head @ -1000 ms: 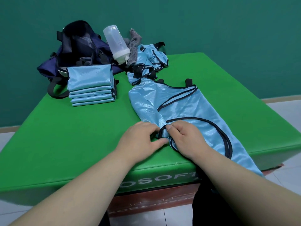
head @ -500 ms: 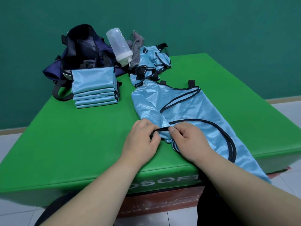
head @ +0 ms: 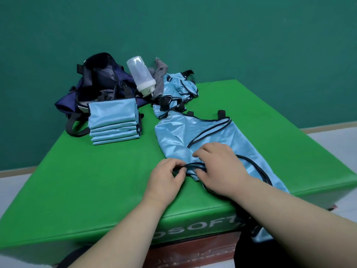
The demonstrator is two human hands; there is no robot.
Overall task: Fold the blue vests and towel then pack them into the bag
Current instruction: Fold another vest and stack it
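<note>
Left hand [head: 166, 180] pinches the black trim [head: 190, 165] of the open vest [head: 179, 138], centre-right of frame on the green mat [head: 96, 180]. Right hand [head: 218, 169] lies on the bunched fabric; I can't tell if it grips or only presses.

Risks as I see them:
- The vest's tail hangs off the mat's edge at lower right, and its weight could drag the shiny cloth off.
- The thin trim may slip out of the pinch.
- Bunching would give a crooked fold that won't match the folded stack [head: 114, 120] at upper left, in front of the bag [head: 100, 80].
</note>
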